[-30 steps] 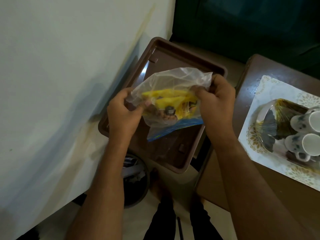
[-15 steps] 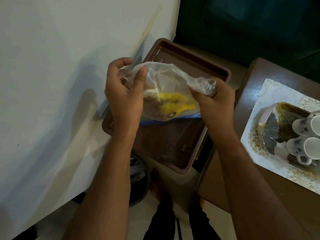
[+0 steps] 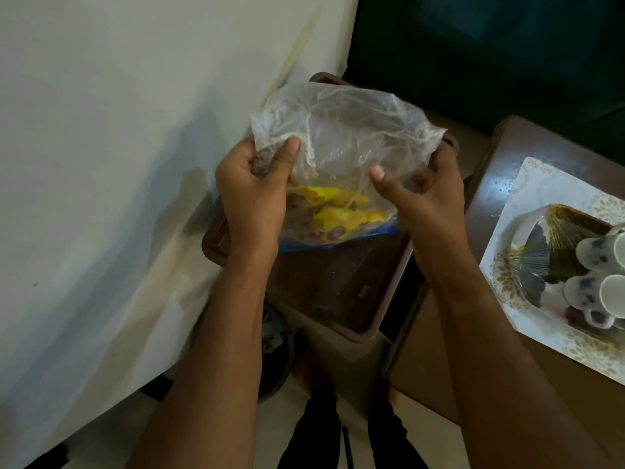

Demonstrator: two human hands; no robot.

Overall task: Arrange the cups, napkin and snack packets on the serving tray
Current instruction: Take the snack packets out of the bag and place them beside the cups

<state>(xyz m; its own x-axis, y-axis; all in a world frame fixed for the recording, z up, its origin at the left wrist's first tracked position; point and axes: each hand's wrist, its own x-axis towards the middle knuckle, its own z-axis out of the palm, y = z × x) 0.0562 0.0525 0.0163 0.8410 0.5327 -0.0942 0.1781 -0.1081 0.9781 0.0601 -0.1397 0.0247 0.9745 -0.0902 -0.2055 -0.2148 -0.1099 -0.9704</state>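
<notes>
Head view, near to far: two forearms reach out over the brown serving tray (image 3: 341, 292), which sits low between the white wall and a dark wooden table (image 3: 487, 211). Left hand (image 3: 257, 201) grips the left side of the clear plastic bag (image 3: 338, 147) — thumb pressed on the front film, other fingers curled behind, pinching film and some brown contents. Right hand (image 3: 429, 201) cups the bag's right edge w/ thumb stuck out free and fingers wrapped behind; exact pinch there can't be told. Yellow snack packets (image 3: 334, 208) lie at the bag's bottom w/ brown pieces, held above the tray, not touching it.

Step in hand looks like opening the bag to get packets out. To do it well: keep the bottom supported so the loose bits don't spill, find the mouth, part the film gently — thin plastic tears easily — and work right over the tray.

Farther right, on a patterned napkin (image 3: 527, 198) on the table, a glass dish (image 3: 537, 252) and white cups (image 3: 605, 269) lie on their sides, well apart from the tray.
</notes>
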